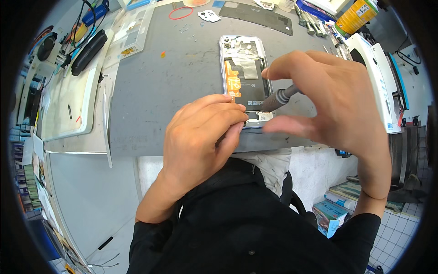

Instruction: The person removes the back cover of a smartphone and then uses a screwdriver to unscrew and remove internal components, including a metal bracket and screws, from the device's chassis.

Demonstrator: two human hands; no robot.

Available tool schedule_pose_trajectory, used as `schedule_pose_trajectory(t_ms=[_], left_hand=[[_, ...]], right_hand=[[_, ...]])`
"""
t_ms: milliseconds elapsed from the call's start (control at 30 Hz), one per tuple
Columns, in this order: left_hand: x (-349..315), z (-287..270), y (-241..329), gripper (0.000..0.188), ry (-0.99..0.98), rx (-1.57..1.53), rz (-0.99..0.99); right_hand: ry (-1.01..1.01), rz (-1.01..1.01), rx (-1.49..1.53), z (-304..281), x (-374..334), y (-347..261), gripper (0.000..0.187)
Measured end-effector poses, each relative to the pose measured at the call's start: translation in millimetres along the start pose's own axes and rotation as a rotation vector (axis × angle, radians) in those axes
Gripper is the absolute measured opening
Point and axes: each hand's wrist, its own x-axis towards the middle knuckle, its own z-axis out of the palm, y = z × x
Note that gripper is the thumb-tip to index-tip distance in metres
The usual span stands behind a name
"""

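An opened phone [253, 89] lies on the grey mat, its back cover off, showing a black battery, an orange flex cable [233, 81] and silver shielding. My left hand [200, 130] is closed at the phone's lower left edge, fingertips on the frame and thumb beside its bottom corner. Over the lower right of the phone is my right hand [335, 98], with thumb and index finger spread wide. A grey screwdriver [279, 97] slants from inside that hand down to the lower part of the phone. The hand hides the tool's upper end and the grip on it.
A dark back cover [260, 18] lies behind the phone, near a small white part [209, 16] and a red rubber band [181, 13]. Several screwdrivers [311, 23] and a yellow bottle [357, 17] stand at back right. A clear parts box [137, 34] sits at left.
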Motion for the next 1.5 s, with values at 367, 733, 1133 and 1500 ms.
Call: schedule_pose_trajectory(t_ms=[367,733,1133,1500], left_hand=[[0.2,1.0,1.5,0.017,0.017,0.005,-0.001],[2.5,-2.4,6.1,0.017,0.002,-0.047,-0.061],[0.4,-1.3,3.7,0.015,0.068,-0.019,-0.099],[-0.1,-4.0,2.4,0.016,0.09,0.075,-0.027]], right_hand=[[-0.025,-0.108,-0.09,-7.3,4.4,-0.2,0.047],[-0.021,-0.101,-0.012,-6.8,4.6,7.9,0.04],[0.029,-0.136,0.57,-1.3,2.2,16.1,0.034],[0.139,-0.161,0.772,13.5,8.7,6.5,0.035]])
